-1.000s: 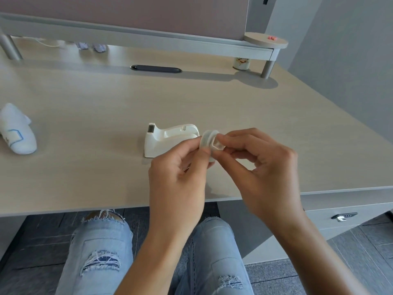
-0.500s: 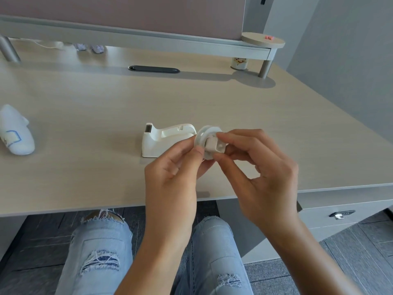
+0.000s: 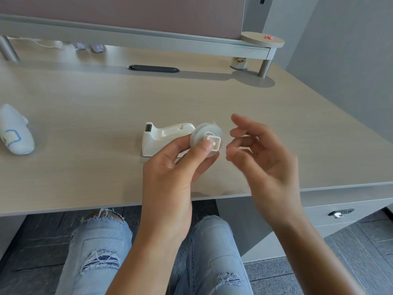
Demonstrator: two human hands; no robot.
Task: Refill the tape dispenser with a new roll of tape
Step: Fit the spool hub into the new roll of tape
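A white tape dispenser (image 3: pixel 163 137) stands on the light wooden desk (image 3: pixel 106 103), its cutter end to the left and its roll cradle empty. Just right of it, my left hand (image 3: pixel 170 175) holds a clear tape roll (image 3: pixel 200 135) above the desk, thumb and fingers pinching it. A white square-ended spindle (image 3: pixel 213 143) sits through the roll's core and faces me. My right hand (image 3: pixel 261 154) hovers a little to the right of the roll, fingers spread and curled, holding nothing and slightly blurred.
A white soft object with a blue outline (image 3: pixel 16 130) lies at the desk's left edge. A dark cable slot (image 3: pixel 153 68) and a small printed can (image 3: pixel 238 62) sit at the back under a raised shelf (image 3: pixel 255 46). The desk's front edge runs just below my hands.
My right hand has let go of the roll and spindle and drawn away to the right, fingers opening. The left hand has turned the roll so the spindle end faces me.
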